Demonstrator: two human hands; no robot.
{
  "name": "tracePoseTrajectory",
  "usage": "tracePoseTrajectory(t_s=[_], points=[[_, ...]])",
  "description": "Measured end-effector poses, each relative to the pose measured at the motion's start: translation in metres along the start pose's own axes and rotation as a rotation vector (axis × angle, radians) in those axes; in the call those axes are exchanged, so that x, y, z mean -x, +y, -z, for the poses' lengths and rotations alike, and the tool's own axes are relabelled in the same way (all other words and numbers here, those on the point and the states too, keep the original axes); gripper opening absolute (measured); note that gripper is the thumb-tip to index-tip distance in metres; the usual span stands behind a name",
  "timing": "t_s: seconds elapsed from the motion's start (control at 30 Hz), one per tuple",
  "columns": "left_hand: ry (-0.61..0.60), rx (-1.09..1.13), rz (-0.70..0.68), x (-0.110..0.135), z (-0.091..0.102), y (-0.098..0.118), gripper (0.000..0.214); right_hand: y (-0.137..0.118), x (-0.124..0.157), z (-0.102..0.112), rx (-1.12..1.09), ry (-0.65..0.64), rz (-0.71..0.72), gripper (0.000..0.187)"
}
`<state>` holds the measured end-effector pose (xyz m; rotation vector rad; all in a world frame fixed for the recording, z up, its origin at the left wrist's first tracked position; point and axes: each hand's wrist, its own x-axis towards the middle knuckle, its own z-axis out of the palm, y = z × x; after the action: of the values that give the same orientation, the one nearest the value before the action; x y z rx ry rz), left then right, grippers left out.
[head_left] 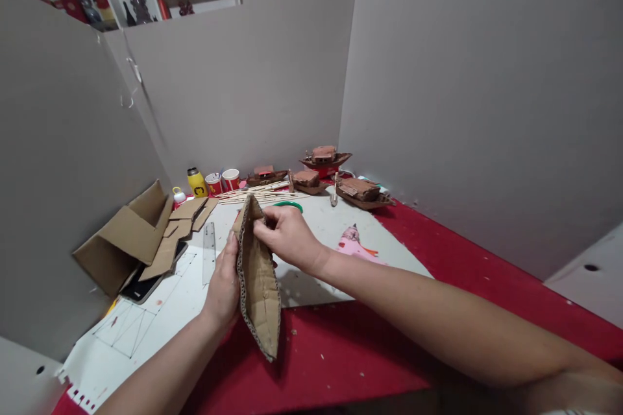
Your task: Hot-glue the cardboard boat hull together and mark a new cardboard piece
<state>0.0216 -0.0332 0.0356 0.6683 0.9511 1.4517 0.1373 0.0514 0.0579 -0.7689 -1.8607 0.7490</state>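
Both my hands hold a folded piece of brown corrugated cardboard [259, 285], pointed at both ends like a boat hull, just above the red table. My left hand [222, 285] grips its left side from behind, fingers hidden by the board. My right hand [288, 235] pinches the upper right edge near the top tip, fingers closed on it.
A white sheet [160, 311] with drawn lines covers the table [438, 285]. On it lie a clear ruler [209, 251], cardboard offcuts [178, 233], a phone [143, 288] and an open box [121, 240]. At the back stand a yellow bottle [196, 182], two cups [222, 181], sticks [257, 194] and cardboard boat models [325, 159]. Grey partitions enclose the desk.
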Motion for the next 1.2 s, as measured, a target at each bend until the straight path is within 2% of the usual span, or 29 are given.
tracePoseTrajectory(t_s=[0.07,0.17,0.33,0.4,0.53,0.67,0.77,0.9,1.03,1.13,1.2], points=[[0.011,0.022,0.005,0.002,-0.005,0.007,0.049,-0.002,-0.002,0.004,-0.018,-0.045,-0.015,0.025],[-0.06,0.068,0.091,0.004,-0.006,0.019,0.056,-0.007,-0.005,0.019,-0.082,-0.113,-0.048,0.032],[-0.238,0.14,0.178,-0.002,0.005,0.034,0.059,-0.011,-0.01,0.041,-0.323,0.015,-0.12,0.038],[-0.308,0.137,0.22,-0.004,0.008,0.035,0.061,-0.008,-0.013,0.04,-0.434,0.004,-0.158,0.04],[-0.383,0.09,0.339,-0.006,0.009,0.032,0.064,-0.006,-0.016,0.027,-0.658,-0.106,-0.275,0.046],[-0.385,0.048,0.4,-0.003,0.005,0.025,0.066,-0.01,-0.015,0.015,-0.885,-0.274,-0.341,0.054],[-0.354,0.041,0.393,-0.001,0.002,0.018,0.064,-0.011,-0.011,0.014,-0.945,-0.347,-0.365,0.057],[-0.339,0.016,0.452,0.003,-0.003,0.008,0.066,-0.008,-0.006,0.015,-0.94,-0.289,-0.453,0.057],[-0.266,-0.003,0.418,0.004,-0.004,0.009,0.066,-0.006,-0.008,0.016,-0.984,-0.237,-0.485,0.054],[-0.238,0.017,0.333,-0.001,0.001,0.024,0.069,-0.005,-0.012,0.019,-0.954,-0.12,-0.463,0.047],[-0.211,0.031,0.202,-0.007,0.007,0.037,0.07,-0.004,-0.012,0.019,-0.895,-0.037,-0.471,0.044]])
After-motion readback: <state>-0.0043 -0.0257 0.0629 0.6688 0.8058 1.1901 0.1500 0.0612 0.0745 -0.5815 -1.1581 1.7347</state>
